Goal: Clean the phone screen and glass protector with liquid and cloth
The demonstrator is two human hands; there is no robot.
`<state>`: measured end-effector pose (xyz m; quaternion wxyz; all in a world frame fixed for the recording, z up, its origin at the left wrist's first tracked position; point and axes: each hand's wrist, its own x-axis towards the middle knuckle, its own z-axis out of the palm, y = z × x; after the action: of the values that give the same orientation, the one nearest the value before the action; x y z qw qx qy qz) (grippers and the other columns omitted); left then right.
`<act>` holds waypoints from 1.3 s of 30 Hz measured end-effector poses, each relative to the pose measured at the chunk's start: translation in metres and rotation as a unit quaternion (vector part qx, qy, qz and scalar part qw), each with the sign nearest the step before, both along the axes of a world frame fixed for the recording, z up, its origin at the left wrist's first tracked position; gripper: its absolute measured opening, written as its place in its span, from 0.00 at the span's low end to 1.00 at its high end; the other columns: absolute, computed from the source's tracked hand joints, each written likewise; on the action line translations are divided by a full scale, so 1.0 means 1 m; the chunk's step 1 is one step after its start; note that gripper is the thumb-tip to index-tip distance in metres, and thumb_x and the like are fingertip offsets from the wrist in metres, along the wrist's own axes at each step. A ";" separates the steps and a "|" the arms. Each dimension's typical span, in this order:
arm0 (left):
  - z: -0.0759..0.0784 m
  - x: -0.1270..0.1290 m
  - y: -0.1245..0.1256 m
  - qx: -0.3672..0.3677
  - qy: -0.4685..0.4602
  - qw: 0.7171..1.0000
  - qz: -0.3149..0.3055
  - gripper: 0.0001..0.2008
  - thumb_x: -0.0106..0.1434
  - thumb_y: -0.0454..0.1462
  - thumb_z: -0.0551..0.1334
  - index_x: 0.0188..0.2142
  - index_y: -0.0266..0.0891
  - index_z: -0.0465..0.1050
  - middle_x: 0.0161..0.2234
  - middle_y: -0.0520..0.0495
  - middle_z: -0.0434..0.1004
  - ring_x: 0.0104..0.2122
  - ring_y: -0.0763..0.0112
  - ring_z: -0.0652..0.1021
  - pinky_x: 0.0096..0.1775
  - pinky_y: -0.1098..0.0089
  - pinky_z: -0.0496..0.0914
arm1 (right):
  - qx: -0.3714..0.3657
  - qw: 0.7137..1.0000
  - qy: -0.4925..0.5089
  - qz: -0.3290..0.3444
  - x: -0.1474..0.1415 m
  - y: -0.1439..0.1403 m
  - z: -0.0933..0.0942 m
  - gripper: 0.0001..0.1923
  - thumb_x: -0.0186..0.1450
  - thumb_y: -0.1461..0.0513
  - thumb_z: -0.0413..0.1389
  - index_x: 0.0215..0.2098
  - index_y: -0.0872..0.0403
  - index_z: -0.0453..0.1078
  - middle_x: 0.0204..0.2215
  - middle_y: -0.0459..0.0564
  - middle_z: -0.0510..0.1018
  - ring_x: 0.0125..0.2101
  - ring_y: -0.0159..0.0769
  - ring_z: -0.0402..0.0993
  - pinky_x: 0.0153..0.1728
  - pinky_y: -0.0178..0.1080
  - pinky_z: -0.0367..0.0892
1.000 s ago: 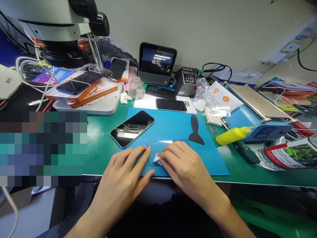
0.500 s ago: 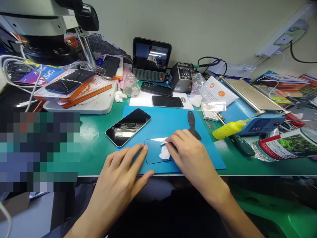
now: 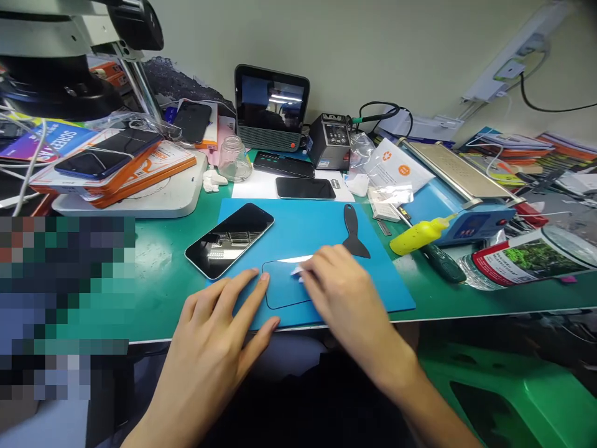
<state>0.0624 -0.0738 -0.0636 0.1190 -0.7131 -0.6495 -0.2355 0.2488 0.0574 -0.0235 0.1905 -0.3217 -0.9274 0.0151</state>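
Right hand (image 3: 342, 292) presses a small white wipe (image 3: 297, 272) onto the clear screen protector (image 3: 284, 283), which lies flat on the blue mat (image 3: 317, 233) near the bench's front edge. Fingers are curled down over the wipe, so only a corner of it shows at the fingertips. Left hand (image 3: 219, 323) is spread flat, fingers wide, holding nothing; its fingertips touch the protector's left edge and pin it to the mat.

Change over the last second: the wipe has moved from the protector's near-middle area, up across the glass, to its far edge, where a bright glare strip shows. 0.5 s ago more of the wipe was exposed; now the fingers cover most of it. The left hand has not shifted on the protector. The protector itself has kept its place on the mat. My read: this is a cleaning pass across the glass, and the stroke has reached the far side, with the left part of the surface bare and open to view.

Around it: a phone (image 3: 229, 240) lies face up, tilted, just left of the protector, partly off the mat. A black scraper (image 3: 353, 233) lies just beyond the right hand. A yellow squeeze bottle (image 3: 417, 234) lies to the right, off the mat. A second phone (image 3: 305, 188) sits behind the mat on white paper.
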 end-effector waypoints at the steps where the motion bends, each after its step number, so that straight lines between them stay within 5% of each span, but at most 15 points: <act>1: 0.000 0.000 0.000 0.001 0.003 1.000 -0.001 0.21 0.77 0.38 0.61 0.66 0.34 0.72 0.61 0.35 0.77 0.54 0.45 0.74 0.52 0.50 0.67 | -0.011 1.000 0.004 0.019 -0.005 -0.007 0.000 0.09 0.77 0.67 0.54 0.38 0.54 0.74 0.36 0.52 0.78 0.39 0.44 0.73 0.40 0.45 0.70; 4: -0.001 0.000 0.000 0.004 0.010 1.000 -0.005 0.22 0.77 0.38 0.60 0.67 0.34 0.71 0.61 0.35 0.77 0.53 0.45 0.74 0.51 0.50 0.67 | -0.047 0.997 0.005 0.061 -0.004 -0.019 0.004 0.11 0.78 0.67 0.52 0.39 0.53 0.74 0.36 0.51 0.78 0.39 0.41 0.73 0.39 0.43 0.70; 10: -0.001 0.000 0.001 0.007 0.015 1.000 -0.001 0.23 0.77 0.38 0.61 0.68 0.34 0.70 0.61 0.34 0.77 0.53 0.45 0.74 0.51 0.50 0.67 | 0.004 0.999 -0.009 -0.051 0.014 -0.015 0.007 0.10 0.76 0.68 0.54 0.37 0.52 0.71 0.35 0.52 0.77 0.37 0.44 0.71 0.38 0.47 0.69; 17: -0.002 -0.002 0.000 0.001 0.021 1.000 -0.011 0.21 0.78 0.37 0.59 0.67 0.34 0.70 0.61 0.35 0.77 0.53 0.45 0.73 0.52 0.51 0.66 | -0.031 0.998 0.009 0.060 -0.010 -0.033 -0.004 0.11 0.77 0.67 0.53 0.38 0.54 0.74 0.35 0.51 0.77 0.37 0.43 0.71 0.39 0.45 0.67; 22: -0.002 -0.002 0.000 -0.001 0.019 1.000 -0.008 0.23 0.77 0.37 0.60 0.69 0.35 0.68 0.62 0.35 0.76 0.53 0.45 0.73 0.52 0.51 0.66 | -0.017 1.000 0.007 -0.022 0.031 -0.003 0.001 0.07 0.77 0.67 0.55 0.41 0.55 0.74 0.36 0.52 0.77 0.39 0.45 0.71 0.41 0.47 0.68; 26: -0.003 -0.001 0.001 -0.001 0.022 1.000 -0.007 0.23 0.77 0.38 0.60 0.68 0.35 0.68 0.61 0.35 0.76 0.53 0.45 0.73 0.51 0.51 0.66 | 0.015 0.998 0.002 -0.066 0.017 -0.009 -0.004 0.07 0.76 0.68 0.55 0.39 0.55 0.73 0.36 0.53 0.76 0.38 0.46 0.70 0.40 0.47 0.67; 32: -0.003 -0.002 0.001 -0.002 0.037 0.999 -0.012 0.22 0.78 0.37 0.59 0.68 0.35 0.69 0.61 0.35 0.76 0.54 0.45 0.73 0.53 0.51 0.65 | -0.039 0.996 0.014 0.084 -0.011 -0.025 -0.008 0.09 0.76 0.67 0.55 0.39 0.55 0.74 0.37 0.51 0.77 0.39 0.42 0.70 0.40 0.44 0.68; 39: -0.001 0.001 -0.001 -0.013 0.036 0.999 0.000 0.23 0.78 0.37 0.59 0.70 0.36 0.66 0.62 0.35 0.75 0.55 0.46 0.73 0.53 0.52 0.65 | -0.037 0.999 0.005 0.031 0.008 0.000 0.001 0.10 0.77 0.67 0.54 0.39 0.56 0.75 0.37 0.53 0.77 0.41 0.44 0.71 0.43 0.45 0.70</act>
<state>0.0631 -0.0746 -0.0650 0.1327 -0.7225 -0.6480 -0.2010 0.2569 0.0577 -0.0222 0.1824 -0.2991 -0.9349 0.0567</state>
